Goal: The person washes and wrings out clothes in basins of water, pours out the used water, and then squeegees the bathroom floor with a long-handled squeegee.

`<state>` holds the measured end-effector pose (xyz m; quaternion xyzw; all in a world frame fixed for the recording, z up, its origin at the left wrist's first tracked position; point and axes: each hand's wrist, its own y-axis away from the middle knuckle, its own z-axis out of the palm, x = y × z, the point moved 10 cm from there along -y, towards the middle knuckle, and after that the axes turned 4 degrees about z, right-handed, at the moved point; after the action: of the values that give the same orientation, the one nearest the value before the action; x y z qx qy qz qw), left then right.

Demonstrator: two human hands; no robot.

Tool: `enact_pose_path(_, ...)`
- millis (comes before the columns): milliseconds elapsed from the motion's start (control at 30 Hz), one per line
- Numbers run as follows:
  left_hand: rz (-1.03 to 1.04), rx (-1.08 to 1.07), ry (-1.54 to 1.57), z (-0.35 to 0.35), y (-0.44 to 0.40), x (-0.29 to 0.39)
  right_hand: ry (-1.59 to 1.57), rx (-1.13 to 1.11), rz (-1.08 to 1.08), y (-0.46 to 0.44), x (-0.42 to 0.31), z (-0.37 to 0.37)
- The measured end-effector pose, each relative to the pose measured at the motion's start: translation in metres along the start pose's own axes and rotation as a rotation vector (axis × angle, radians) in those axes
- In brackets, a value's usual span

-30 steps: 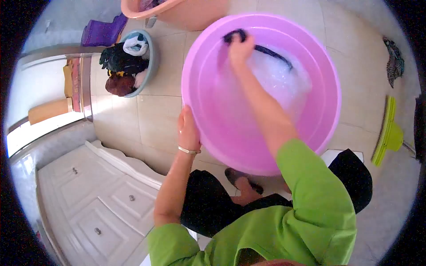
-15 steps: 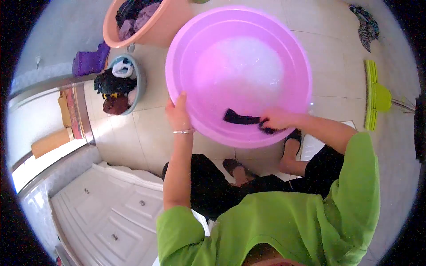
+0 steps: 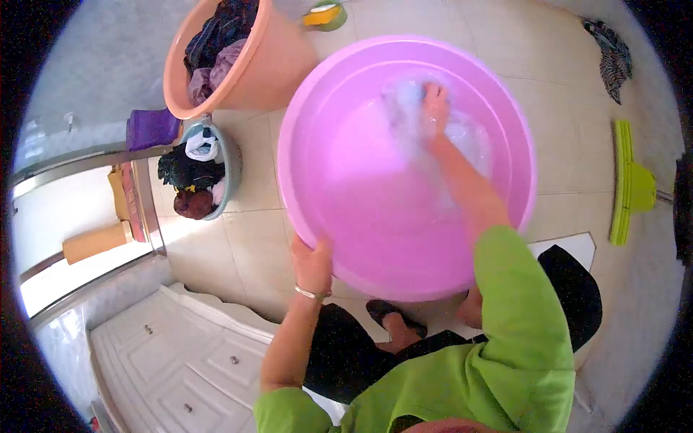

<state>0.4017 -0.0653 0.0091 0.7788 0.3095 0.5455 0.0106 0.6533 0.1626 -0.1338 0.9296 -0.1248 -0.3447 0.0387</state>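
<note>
Pink plastic: one round tub [image 3: 289,166], standing above the tiled floor [image 3: 249,238] or on it (underside hidden), directly before the person; circular, so no long axis.

White suds [image 3: 473,137], one patch: in the far right part of the tub, longer than broad, slanting from the far middle towards the right wall.

Right hand [image 3: 434,108], one, bare: within the tub, at the suds and partly covered by foam, fingers bent; whether they enclose anything cannot be told. Forearm crosses the tub's right side, pointing towards its far wall. This is the nearer hand to the suds, which lie around it and back along the wrist.

Left hand [image 3: 312,263], one, bare, with silver bracelet [image 3: 312,292]: clasped on the tub's near left rim, well apart from the suds, which lie beyond it and to the right across the tub.

Peach bucket [image 3: 285,68], holding clothes [image 3: 225,43]: beyond the tub, to its left.

Blue basin [image 3: 232,162], heaped with dark clothes [image 3: 189,169]: left of the tub, apart.

Green mop [image 3: 637,187]: right of the tub.

Patterned cloth [image 3: 610,61]: right of the tub and farther off.

White cabinet [image 3: 173,361]: nearer than the tub, to its left.
</note>
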Motion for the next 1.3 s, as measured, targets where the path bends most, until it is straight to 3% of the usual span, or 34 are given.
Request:
enact_pose_path(33,0.007,-0.023,-0.026,0.004,0.002,-0.002,-0.318,0.269,0.171,0.006,0.008,-0.009)
enact_pose_path(100,0.021,-0.018,-0.058,0.005,0.007,0.004,-0.467,0.665,0.195,0.004,-0.004,0.016)
enact_pose_path(167,0.03,-0.015,-0.093,0.006,0.011,0.011,-0.735,0.458,0.094,0.01,-0.052,0.009)
enact_pose_path(267,0.007,0.002,-0.071,0.01,0.01,0.02,-0.973,0.334,-0.06,0.035,-0.118,-0.001)
enact_pose_path(367,0.052,0.01,-0.07,0.012,0.008,0.026,-1.023,0.151,-0.182,0.085,-0.171,-0.012)
enact_pose_path(467,0.002,0.068,0.008,0.008,0.003,0.016,-1.022,-0.168,-0.311,0.152,-0.195,-0.02)
enact_pose_path(567,0.016,0.068,0.139,0.009,-0.002,0.011,-1.096,-0.533,-0.257,0.202,-0.176,-0.018)
enact_pose_path(633,0.129,0.106,0.222,0.01,-0.01,0.027,-1.084,-0.803,-0.227,0.236,-0.144,-0.003)
enact_pose_path(700,0.073,0.133,0.279,0.019,-0.013,0.037,-0.86,-1.022,-0.209,0.26,-0.107,-0.008)
enact_pose_path(767,0.126,0.098,0.352,0.022,-0.022,0.048,-0.79,-1.051,-0.352,0.267,-0.077,-0.029)
enact_pose_path(833,0.108,0.089,0.389,0.023,-0.028,0.057,-0.516,-1.151,-0.43,0.26,-0.045,-0.058)
enact_pose_path(900,0.093,0.077,0.434,0.025,-0.036,0.063,-0.204,-1.086,-0.472,0.236,0.005,-0.073)
enact_pose_path(933,0.093,0.029,0.439,0.027,-0.041,0.063,0.113,-1.019,-0.489,0.219,0.028,-0.077)
enact_pose_path(967,0.096,-0.014,0.446,0.03,-0.045,0.065,0.429,-0.937,-0.501,0.194,0.05,-0.084)
enact_pose_path(1033,0.117,-0.025,0.411,0.031,-0.047,0.072,0.722,-0.678,-0.582,0.135,0.084,-0.087)
enact_pose_path(1100,0.146,-0.031,0.377,0.03,-0.046,0.082,0.812,-0.319,-0.661,0.072,0.079,-0.101)
enact_pose_path(1167,0.119,-0.091,0.147,0.034,-0.041,0.084,0.648,0.052,-0.736,0.034,0.055,-0.125)
enact_pose_path(1300,0.239,-0.139,-0.009,0.037,-0.034,0.091,0.492,0.252,-0.657,-0.019,0.027,-0.11)
